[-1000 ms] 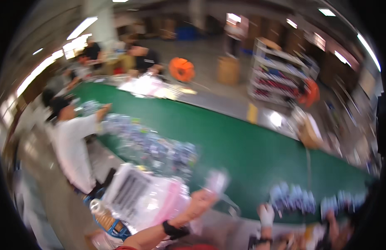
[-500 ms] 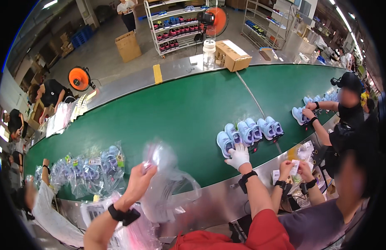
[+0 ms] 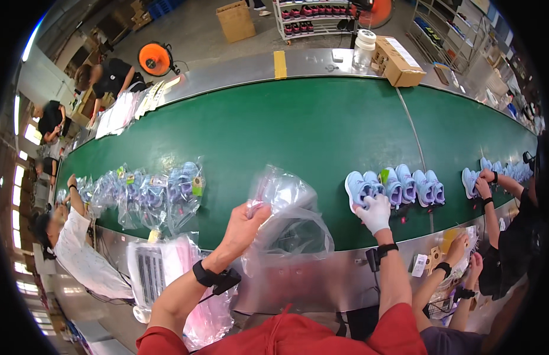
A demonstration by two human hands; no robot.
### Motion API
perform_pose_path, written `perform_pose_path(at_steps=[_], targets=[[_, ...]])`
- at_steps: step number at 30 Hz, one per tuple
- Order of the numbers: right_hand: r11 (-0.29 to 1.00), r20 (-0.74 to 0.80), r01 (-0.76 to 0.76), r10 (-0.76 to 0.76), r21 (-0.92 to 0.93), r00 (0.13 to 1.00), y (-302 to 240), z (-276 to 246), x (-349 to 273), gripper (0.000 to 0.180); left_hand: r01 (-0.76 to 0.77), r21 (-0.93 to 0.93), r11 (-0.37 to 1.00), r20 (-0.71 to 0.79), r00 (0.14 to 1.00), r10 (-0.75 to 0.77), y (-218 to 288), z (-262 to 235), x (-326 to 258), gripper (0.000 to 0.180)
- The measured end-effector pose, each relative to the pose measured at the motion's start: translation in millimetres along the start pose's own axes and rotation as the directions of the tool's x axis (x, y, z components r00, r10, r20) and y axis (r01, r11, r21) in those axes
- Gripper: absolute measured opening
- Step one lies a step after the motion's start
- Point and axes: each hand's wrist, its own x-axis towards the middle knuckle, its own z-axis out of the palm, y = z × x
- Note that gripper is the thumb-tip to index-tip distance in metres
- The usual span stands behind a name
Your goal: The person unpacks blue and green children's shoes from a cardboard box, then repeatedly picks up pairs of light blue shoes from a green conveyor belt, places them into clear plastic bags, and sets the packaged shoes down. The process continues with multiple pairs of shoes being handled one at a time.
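While left hand [image 3: 242, 225] pinches clear plastic bag [image 3: 289, 219] aloft, gloved right hand [image 3: 375, 213] grasps pale blue shoe [image 3: 358, 188], arm outstretched.

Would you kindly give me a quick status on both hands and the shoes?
Left hand gripping clear plastic bag, raised. Right hand, white-gloved, on pale blue shoe on green belt. Nothing between them.

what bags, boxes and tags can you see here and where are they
Clear plastic bag: crumpled, held up by the left hand over the belt's near edge.
Bagged shoes: clear bags with green tags, left on the green belt.
Cardboard box: brown, open, beyond the belt.
Yellow tags: right of the gloved right hand.
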Motion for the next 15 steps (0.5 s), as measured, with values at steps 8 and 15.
perform_pose_path(at_steps=[8,15], targets=[[-0.581,0.283,-0.040,0.332,0.813,0.900,-129,-139,-65,0.067,-0.057,-0.124,0.991,-0.156,0.987,0.037,-13,-23,-11,0.020],[0.839,0.163,0.416,-0.492,0.352,0.855,-206,-128,-93,0.042,-0.313,0.120,0.942,0.049,0.950,0.310,8,7,-45,0.021]])
